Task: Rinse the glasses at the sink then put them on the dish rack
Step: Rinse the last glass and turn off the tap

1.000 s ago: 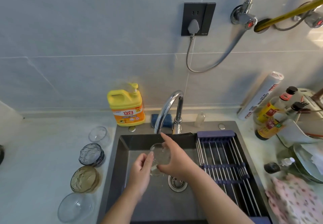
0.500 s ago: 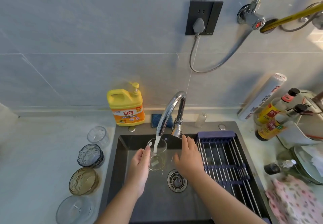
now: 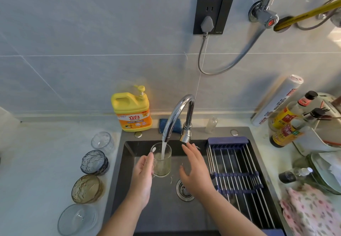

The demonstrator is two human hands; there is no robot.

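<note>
My left hand (image 3: 142, 178) grips a clear glass (image 3: 162, 162) upright over the dark sink (image 3: 129, 162). Water runs from the chrome faucet (image 3: 175, 114) straight into the glass, which is partly filled. My right hand (image 3: 195, 171) hovers open to the right of the glass, just below the faucet handle (image 3: 185, 138), touching nothing. A roll-up dish rack (image 3: 236, 176) with steel rods spans the sink's right half and holds nothing. On the counter to the left wait several glass vessels: a clear cup (image 3: 102, 140), a blue-grey bowl (image 3: 94, 162), an amber bowl (image 3: 87, 188) and a clear bowl (image 3: 77, 219).
A yellow detergent bottle (image 3: 132, 110) and a blue sponge (image 3: 170, 125) stand behind the sink. Sauce bottles (image 3: 287, 121), a foil roll (image 3: 276, 103), plates (image 3: 324, 171) and a pink floral cloth (image 3: 311, 211) crowd the right counter. The drain (image 3: 182, 189) lies beneath my right hand.
The water came on and now fills the glass. My right hand let go of the glass, went to the faucet handle, and has drawn back slightly; my left hand keeps the glass under the stream.
</note>
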